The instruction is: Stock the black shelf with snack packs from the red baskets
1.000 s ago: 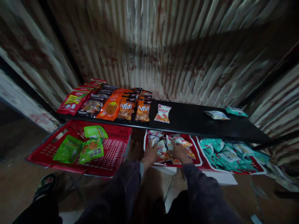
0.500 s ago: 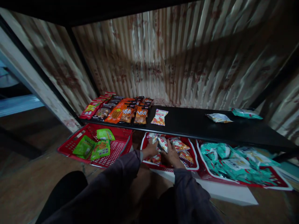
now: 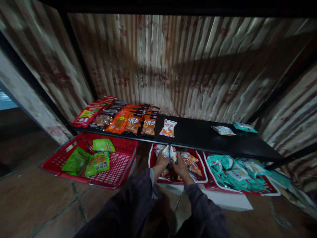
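Note:
Both hands are inside the middle red basket (image 3: 203,170), which has a white rim and holds several white and orange snack bags. My left hand (image 3: 161,162) has its fingers closed round a small white snack bag (image 3: 165,151). Just beside it, my right hand (image 3: 180,167) grips another white snack bag (image 3: 173,153). The two bags stand upright, side by side, between the hands. A similar white and orange bag (image 3: 168,128) lies on the black shelf (image 3: 190,134) directly above the basket. My fingertips are partly hidden by the bags.
On the shelf's left lie red packets (image 3: 88,114) and orange snack packets (image 3: 148,125). A white bag (image 3: 223,131) and a teal bag (image 3: 244,127) lie at its right. A red basket (image 3: 123,162) holds green packets (image 3: 99,163); another holds teal bags (image 3: 237,173).
The view has shifted and levelled. My hands have drawn the bags upright between them, and a second bag now shows beside the first.

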`<state>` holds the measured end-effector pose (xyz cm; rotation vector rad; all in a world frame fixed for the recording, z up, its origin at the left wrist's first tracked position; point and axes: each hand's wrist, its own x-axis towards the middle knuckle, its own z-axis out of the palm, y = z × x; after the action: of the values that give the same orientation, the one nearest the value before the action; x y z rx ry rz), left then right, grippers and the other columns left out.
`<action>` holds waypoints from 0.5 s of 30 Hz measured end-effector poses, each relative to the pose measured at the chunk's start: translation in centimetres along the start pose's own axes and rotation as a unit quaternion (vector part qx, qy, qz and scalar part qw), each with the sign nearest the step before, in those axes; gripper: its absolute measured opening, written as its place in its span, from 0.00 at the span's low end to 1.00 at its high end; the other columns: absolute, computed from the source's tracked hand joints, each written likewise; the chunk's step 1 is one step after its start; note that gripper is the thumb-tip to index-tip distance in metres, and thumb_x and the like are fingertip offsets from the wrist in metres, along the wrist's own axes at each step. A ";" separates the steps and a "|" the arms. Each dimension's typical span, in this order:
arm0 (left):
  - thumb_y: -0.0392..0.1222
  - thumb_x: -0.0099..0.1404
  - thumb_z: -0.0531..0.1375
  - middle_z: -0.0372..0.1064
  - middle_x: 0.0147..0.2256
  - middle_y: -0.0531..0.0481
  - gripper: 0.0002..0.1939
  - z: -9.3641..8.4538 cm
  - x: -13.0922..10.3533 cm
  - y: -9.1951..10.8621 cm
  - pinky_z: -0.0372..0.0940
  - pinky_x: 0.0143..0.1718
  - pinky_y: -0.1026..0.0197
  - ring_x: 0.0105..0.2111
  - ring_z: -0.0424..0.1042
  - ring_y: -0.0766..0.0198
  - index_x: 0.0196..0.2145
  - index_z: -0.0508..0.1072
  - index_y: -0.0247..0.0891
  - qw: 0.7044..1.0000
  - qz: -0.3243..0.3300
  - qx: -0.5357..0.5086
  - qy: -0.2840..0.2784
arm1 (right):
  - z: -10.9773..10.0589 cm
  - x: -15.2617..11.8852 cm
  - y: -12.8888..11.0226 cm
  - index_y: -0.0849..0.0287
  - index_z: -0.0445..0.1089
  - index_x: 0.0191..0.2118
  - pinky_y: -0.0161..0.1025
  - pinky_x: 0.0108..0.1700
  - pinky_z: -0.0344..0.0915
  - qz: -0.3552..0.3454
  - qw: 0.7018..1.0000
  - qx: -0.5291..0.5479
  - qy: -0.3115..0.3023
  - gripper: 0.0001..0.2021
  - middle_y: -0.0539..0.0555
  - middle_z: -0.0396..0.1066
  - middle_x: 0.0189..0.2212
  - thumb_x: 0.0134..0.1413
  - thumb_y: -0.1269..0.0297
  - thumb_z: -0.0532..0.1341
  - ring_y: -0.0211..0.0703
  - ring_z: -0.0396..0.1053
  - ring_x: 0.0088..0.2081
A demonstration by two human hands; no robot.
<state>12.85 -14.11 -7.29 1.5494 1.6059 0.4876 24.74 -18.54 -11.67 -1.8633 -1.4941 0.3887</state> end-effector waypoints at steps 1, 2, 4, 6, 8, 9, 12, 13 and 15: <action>0.37 0.61 0.58 0.72 0.51 0.34 0.26 0.1 0.0 0.1 0.67 0.50 0.57 0.51 0.73 0.51 0.58 0.65 0.30 1.000 -0.026 -0.015 0.001 | 0.0 -0.2 -0.3 0.61 0.59 0.63 0.52 0.57 0.65 0.002 1.000 -0.004 -0.002 0.29 0.63 0.72 0.53 0.54 0.66 0.57 0.53 0.70 0.55; 0.38 0.63 0.56 0.72 0.52 0.34 0.25 0.1 -0.1 0.2 0.67 0.49 0.57 0.51 0.73 0.51 0.57 0.66 0.30 0.998 -0.045 -0.031 0.004 | 0.0 -0.3 -0.6 0.59 0.59 0.63 0.51 0.57 0.65 0.006 1.000 -0.009 -0.004 0.30 0.62 0.73 0.52 0.54 0.66 0.57 0.52 0.71 0.54; 0.40 0.65 0.54 0.72 0.53 0.36 0.23 0.0 0.0 0.4 0.66 0.50 0.58 0.53 0.72 0.53 0.57 0.67 0.31 0.996 -0.065 -0.064 0.014 | 0.2 -0.3 -1.1 0.59 0.59 0.64 0.50 0.55 0.67 0.020 1.000 -0.020 -0.011 0.30 0.61 0.74 0.51 0.53 0.66 0.58 0.52 0.72 0.52; 0.40 0.67 0.51 0.71 0.55 0.39 0.22 -0.4 0.2 0.4 0.64 0.53 0.60 0.55 0.70 0.55 0.57 0.68 0.34 0.993 -0.068 -0.098 0.026 | 0.5 -0.2 -1.4 0.60 0.60 0.63 0.50 0.55 0.67 0.033 0.999 -0.032 -0.017 0.30 0.62 0.74 0.49 0.53 0.67 0.58 0.53 0.73 0.51; 0.40 0.68 0.50 0.71 0.55 0.41 0.21 -0.6 0.5 0.1 0.63 0.53 0.61 0.55 0.70 0.56 0.55 0.70 0.36 0.989 -0.069 -0.126 0.032 | 0.7 0.0 -1.4 0.63 0.62 0.62 0.51 0.55 0.66 0.045 0.998 -0.039 -0.020 0.29 0.64 0.73 0.51 0.53 0.66 0.58 0.55 0.72 0.52; 0.39 0.68 0.50 0.71 0.55 0.41 0.20 -0.7 0.6 0.0 0.64 0.52 0.61 0.54 0.71 0.56 0.54 0.71 0.36 0.987 -0.073 -0.138 0.032 | 0.8 0.0 -1.2 0.63 0.63 0.61 0.51 0.56 0.66 0.048 0.998 -0.038 -0.020 0.28 0.65 0.72 0.52 0.53 0.65 0.58 0.56 0.71 0.54; 0.35 0.63 0.54 0.74 0.52 0.41 0.22 -0.2 1.1 -0.5 0.65 0.50 0.60 0.51 0.73 0.55 0.54 0.72 0.35 0.983 -0.094 -0.158 0.026 | 0.8 0.3 -0.5 0.62 0.65 0.60 0.51 0.56 0.66 0.037 0.999 -0.021 -0.021 0.27 0.65 0.72 0.52 0.54 0.61 0.57 0.56 0.69 0.55; 0.34 0.62 0.55 0.74 0.51 0.41 0.23 0.0 1.3 -0.6 0.65 0.50 0.60 0.51 0.73 0.55 0.55 0.71 0.36 0.981 -0.100 -0.162 0.025 | 0.7 0.4 -0.3 0.61 0.65 0.60 0.52 0.55 0.66 0.037 0.999 -0.016 -0.022 0.27 0.64 0.72 0.50 0.54 0.60 0.57 0.56 0.69 0.55; 0.33 0.59 0.56 0.74 0.52 0.43 0.25 0.5 1.7 -0.8 0.64 0.51 0.59 0.52 0.72 0.55 0.55 0.71 0.38 0.979 -0.110 -0.167 0.026 | 0.4 0.6 0.1 0.60 0.66 0.59 0.53 0.54 0.67 0.036 0.999 -0.009 -0.028 0.27 0.63 0.73 0.47 0.55 0.57 0.56 0.57 0.69 0.55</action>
<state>12.93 -12.75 -8.73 1.1041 1.6164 0.6429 24.72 -17.82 -11.94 -1.9387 -1.4737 0.4660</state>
